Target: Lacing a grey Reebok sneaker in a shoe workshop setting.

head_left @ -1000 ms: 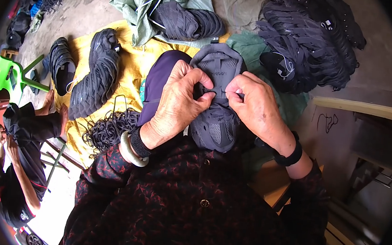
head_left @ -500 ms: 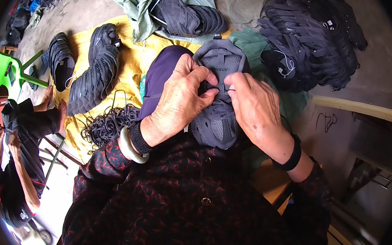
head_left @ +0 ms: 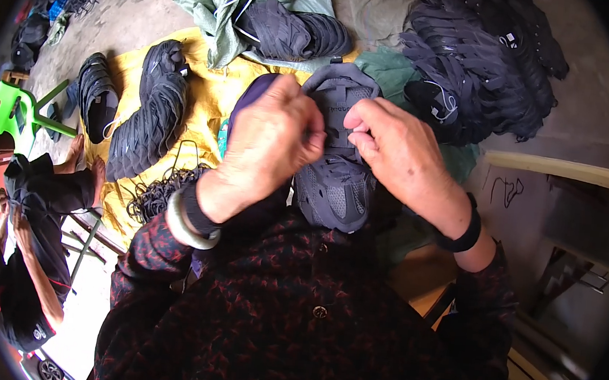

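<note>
A dark grey shoe upper [head_left: 334, 196] with mesh panels and laced rows lies in front of me, tongue and collar pointing away. Over its left side hovers my left hand [head_left: 269, 143], slightly blurred, fingers curled closed; what they hold, if anything, is hidden. At the right edge of the throat my right hand [head_left: 404, 146] pinches thumb and forefinger together. Anything between those fingertips is too small to make out. My purple-clad leg [head_left: 249, 98] shows behind the left hand.
A tangle of black laces [head_left: 163, 196] lies on a yellow sheet [head_left: 201, 127], near stacked dark uppers [head_left: 149, 122]. Further piles [head_left: 482, 68] sit at the far right and on a green sack [head_left: 215, 12]. Another person [head_left: 39, 239] sits at left by a green chair [head_left: 18, 111]. A wooden-edged table [head_left: 560, 167] stands right.
My left hand has lifted off the shoe's throat and moved a little left and nearer. The right hand has shifted slightly, its fingers more curled. The shoe upper stays in place.
</note>
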Action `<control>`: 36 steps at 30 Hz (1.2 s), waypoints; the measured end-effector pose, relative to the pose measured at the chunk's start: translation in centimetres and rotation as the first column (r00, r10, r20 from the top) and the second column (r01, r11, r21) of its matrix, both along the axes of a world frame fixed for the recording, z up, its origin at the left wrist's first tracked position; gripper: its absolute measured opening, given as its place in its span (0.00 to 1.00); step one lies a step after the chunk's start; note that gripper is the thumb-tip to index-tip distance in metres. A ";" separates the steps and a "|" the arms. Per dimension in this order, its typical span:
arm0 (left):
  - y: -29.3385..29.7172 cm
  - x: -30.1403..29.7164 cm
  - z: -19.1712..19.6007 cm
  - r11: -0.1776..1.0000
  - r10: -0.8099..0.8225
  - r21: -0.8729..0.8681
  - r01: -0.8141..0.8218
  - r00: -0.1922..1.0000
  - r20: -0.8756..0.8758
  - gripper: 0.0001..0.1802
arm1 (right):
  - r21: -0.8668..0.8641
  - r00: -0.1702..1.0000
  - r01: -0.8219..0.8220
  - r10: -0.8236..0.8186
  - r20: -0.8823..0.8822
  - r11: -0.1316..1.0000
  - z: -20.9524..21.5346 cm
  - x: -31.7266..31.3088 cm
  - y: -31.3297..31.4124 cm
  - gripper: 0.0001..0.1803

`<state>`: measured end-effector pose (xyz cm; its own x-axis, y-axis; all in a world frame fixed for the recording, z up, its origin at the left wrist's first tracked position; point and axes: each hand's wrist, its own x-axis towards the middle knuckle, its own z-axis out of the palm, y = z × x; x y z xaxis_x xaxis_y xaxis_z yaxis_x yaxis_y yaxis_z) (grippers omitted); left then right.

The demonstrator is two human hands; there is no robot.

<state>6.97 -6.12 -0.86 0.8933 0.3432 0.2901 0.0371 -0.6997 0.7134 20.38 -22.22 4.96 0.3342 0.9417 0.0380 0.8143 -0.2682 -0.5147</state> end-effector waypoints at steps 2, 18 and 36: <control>2.3 -1.2 1.5 0.987 0.088 0.141 -0.077 0.993 -0.080 0.08 | -0.085 0.976 0.074 -0.089 -0.198 0.994 0.5 1.2 0.0 0.07; 26.8 -24.6 -12.0 0.593 0.698 0.720 -0.362 0.677 -0.234 0.09 | 0.080 0.976 -0.008 0.025 -0.217 0.997 -1.0 2.6 -0.6 0.09; 6.8 -4.2 -2.6 0.965 -0.094 -0.259 0.049 0.982 -0.166 0.10 | -0.156 0.956 0.003 -0.049 -0.289 0.988 -0.4 0.6 -3.0 0.06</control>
<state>2.80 0.65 -3.49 0.9471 0.3185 0.0393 0.1337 -0.5030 0.8539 20.96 -25.24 4.54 0.3335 0.9196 -0.2078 0.6269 -0.3810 -0.6796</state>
